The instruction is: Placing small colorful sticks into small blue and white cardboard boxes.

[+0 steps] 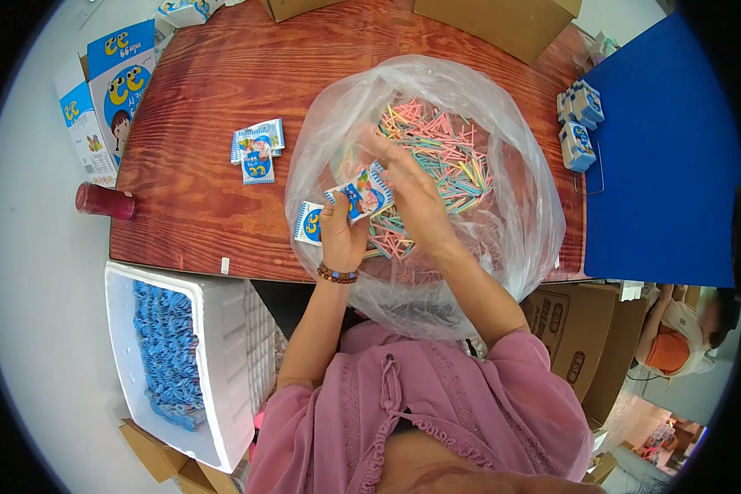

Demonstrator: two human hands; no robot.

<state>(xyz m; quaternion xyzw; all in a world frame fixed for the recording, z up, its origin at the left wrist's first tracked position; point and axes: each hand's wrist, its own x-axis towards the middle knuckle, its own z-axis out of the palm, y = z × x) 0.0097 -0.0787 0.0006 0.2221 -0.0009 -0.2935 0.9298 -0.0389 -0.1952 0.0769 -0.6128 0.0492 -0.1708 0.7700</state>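
Observation:
My left hand [343, 235], with a beaded bracelet at the wrist, is closed on a small blue-and-white candy packet [365, 196]. A second packet [308, 224] pokes out on the left side of that hand; whether it is gripped too is unclear. Close by on the right, my right hand [420, 202] has its fingers stretched out, their tips blurred, with nothing visible in them. Both hands are over a large clear plastic bag [527, 181], whose mouth is spread wide around many thin pink, yellow and blue-green candy sticks [445, 152].
Several packets [258, 156] lie left of the bag on the wooden table [198, 107]. A pink-red jar [105, 201] and a printed carton [122, 90] stand at the left edge. Below is a foam box [222, 362] of blue packets. Packet bundles [579, 144] sit by a blue panel [667, 156].

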